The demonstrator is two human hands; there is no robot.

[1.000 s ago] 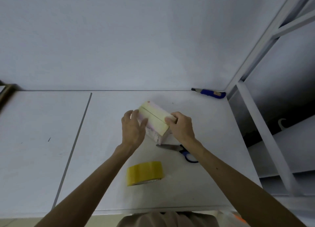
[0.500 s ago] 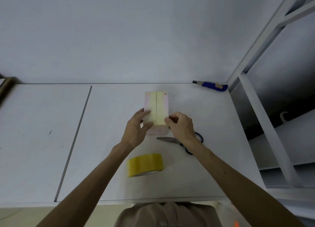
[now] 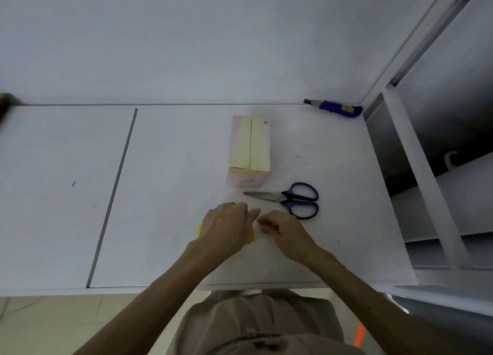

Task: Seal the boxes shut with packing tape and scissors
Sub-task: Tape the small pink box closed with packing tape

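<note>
Box point(image 3: 250, 146), pale yellow on top with a line down the middle, sits on the worktop point(image 3: 173, 167) just past the scissors point(image 3: 290, 198), while my left hand point(image 3: 226, 228) has its grip round the tape point(image 3: 252, 237), and for my right hand point(image 3: 284, 233) I cannot tell the grip.

Both hands have released the box point(image 3: 250, 146), which now lies untouched on the table with its seam pointing away, and have dropped nearer: left hand point(image 3: 226, 226) over the roll of tape point(image 3: 251, 236), right hand point(image 3: 282, 232) just beside it, uncovering the scissors point(image 3: 288, 198).
</note>
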